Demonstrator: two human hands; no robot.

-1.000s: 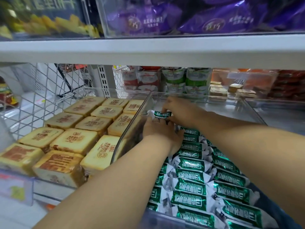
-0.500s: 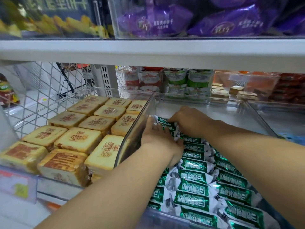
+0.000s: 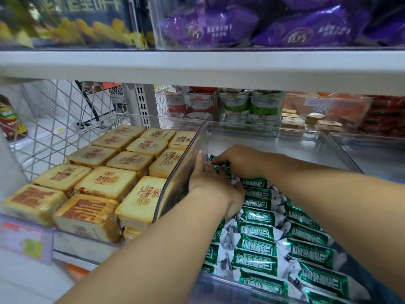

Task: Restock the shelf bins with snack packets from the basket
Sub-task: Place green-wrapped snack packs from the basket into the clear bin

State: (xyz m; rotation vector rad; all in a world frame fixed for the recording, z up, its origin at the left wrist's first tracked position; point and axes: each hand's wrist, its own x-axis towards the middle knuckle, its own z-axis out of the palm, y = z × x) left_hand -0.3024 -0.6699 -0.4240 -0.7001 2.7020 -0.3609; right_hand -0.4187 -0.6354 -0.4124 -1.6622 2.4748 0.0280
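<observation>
Head view: right hand [image 3: 238, 161] has its fingers curled on a green packet [image 3: 215, 164] at the far end of the packet row [image 3: 256, 218] in the clear bin [image 3: 274, 145]. Left hand [image 3: 208, 183] touches alongside; grip unclear. Risk: a slick wrapper, let go crooked, slides into the bare rear space.
</observation>
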